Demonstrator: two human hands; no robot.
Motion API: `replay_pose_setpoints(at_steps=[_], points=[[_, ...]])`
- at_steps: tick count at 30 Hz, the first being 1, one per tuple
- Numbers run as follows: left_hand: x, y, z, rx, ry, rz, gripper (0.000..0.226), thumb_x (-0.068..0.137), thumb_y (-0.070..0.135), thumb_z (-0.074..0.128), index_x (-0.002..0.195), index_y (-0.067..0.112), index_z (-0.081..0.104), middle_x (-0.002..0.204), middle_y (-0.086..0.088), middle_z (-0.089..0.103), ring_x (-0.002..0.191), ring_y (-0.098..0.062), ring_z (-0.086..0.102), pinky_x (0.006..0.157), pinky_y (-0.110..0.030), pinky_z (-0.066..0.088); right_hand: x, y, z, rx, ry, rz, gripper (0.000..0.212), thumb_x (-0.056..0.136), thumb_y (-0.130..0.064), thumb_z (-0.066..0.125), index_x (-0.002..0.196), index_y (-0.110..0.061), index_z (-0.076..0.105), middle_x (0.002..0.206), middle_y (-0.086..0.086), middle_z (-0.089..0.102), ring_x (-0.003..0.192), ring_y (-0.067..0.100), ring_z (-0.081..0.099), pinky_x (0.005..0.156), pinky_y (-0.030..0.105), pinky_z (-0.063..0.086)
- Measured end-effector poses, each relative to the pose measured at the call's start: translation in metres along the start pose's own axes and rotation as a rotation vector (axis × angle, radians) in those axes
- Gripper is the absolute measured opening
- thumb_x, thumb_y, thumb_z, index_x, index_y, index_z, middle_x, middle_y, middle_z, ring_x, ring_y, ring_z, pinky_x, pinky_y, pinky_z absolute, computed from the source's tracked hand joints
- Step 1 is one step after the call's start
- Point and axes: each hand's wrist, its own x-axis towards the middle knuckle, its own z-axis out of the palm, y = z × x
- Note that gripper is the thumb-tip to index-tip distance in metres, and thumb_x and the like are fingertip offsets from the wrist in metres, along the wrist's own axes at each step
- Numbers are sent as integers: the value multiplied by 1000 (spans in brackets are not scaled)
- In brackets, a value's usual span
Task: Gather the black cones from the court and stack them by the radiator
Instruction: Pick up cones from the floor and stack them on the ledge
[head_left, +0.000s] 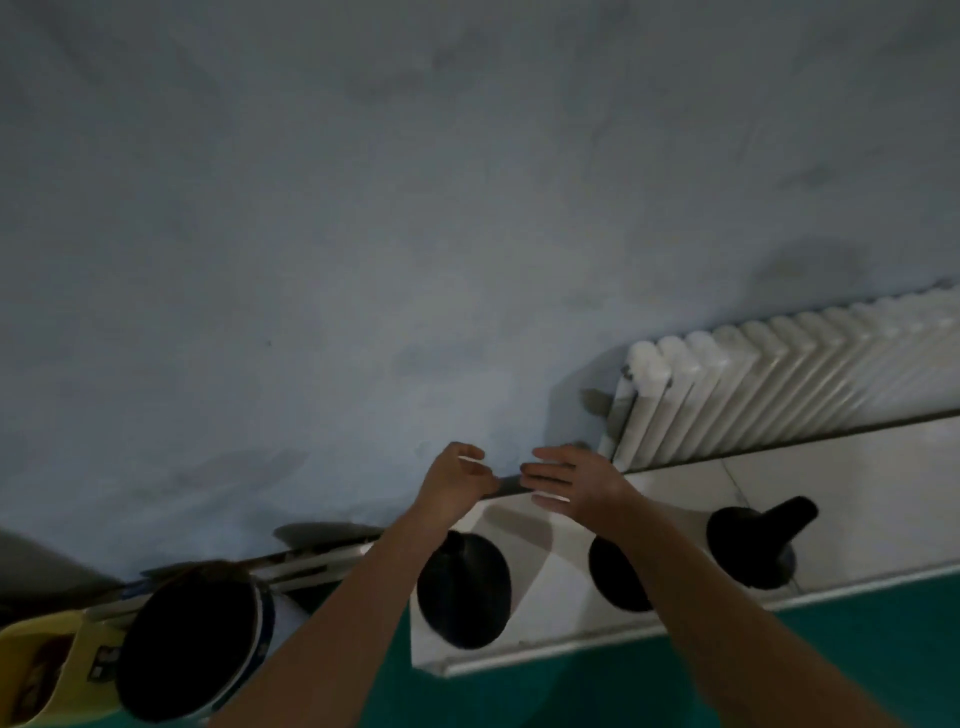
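Right hand (566, 480) first: fingers straight and slightly spread, pointing left, palm down, nothing in them. Left hand (457, 480) just beside it, fingers loosely curled inward, thumb toward the right hand, and it too holds nothing. A small gap separates the two hands, and both hover above the far edge of the white tiled ledge (857, 488), close to the wall (363, 208). Both bare forearms run back toward the camera.

Below the arms, three black cones stand in a row on the ledge, bases down and apart from one another. The left cone (464, 590) sits under the left wrist and is seen almost straight down its axis, a round dark disc with the tip rising toward the camera. The middle cone (613, 577) is largely covered by the right forearm; only its dark round base shows, so I cannot tell how its tip points. The right cone (753, 545) shows its shape best: a wide base and a narrow blunt top that leans up and right in the view, toward the radiator (779, 374). All three are matte black and unmarked.

The white ribbed radiator runs along the wall behind the ledge on the right. Green floor (779, 675) lies in front. At lower left are a dark-mouthed bucket (192, 639) and a yellow container (41, 665)
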Motion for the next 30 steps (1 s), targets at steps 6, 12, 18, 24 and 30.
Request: replay_pose_setpoints(at_steps=[6, 12, 18, 24, 30], points=[[-26, 79, 5, -55, -10, 149, 33, 81, 6, 72, 109, 9, 55, 102, -11, 63, 85, -18, 59, 67, -21, 45, -59, -80, 11, -35, 110, -138, 36, 103, -21, 35, 123, 1, 55, 121, 20, 61, 110, 35, 58, 103, 41, 42], [-47, 142, 13, -75, -27, 321, 23, 83, 6, 68, 104, 11, 59, 99, -10, 64, 80, -16, 58, 62, -20, 44, -117, -137, -1, -17, 63, -354, 33, 100, -25, 39, 116, -6, 60, 115, 15, 67, 102, 26, 66, 90, 33, 49], [-53, 180, 41, -42, -148, 411, 21, 83, 5, 67, 102, 12, 60, 104, -14, 66, 87, -19, 59, 63, -21, 46, -172, -169, -11, -10, 189, -524, 28, 100, -25, 44, 109, -4, 60, 112, 17, 67, 100, 27, 66, 97, 36, 46], [-60, 208, 74, 1, -318, 476, 23, 83, 1, 64, 104, 10, 61, 91, -10, 63, 78, -17, 59, 67, -23, 49, -216, -157, -33, 106, 399, -598, 25, 98, -23, 48, 105, -4, 63, 97, 13, 73, 90, 26, 70, 87, 34, 51], [-72, 211, 108, 11, -515, 492, 18, 84, 1, 64, 99, 10, 60, 88, -10, 64, 77, -17, 60, 65, -27, 49, -266, -118, -40, 230, 594, -681, 27, 96, -21, 46, 103, -5, 66, 107, 18, 71, 102, 31, 68, 88, 34, 52]])
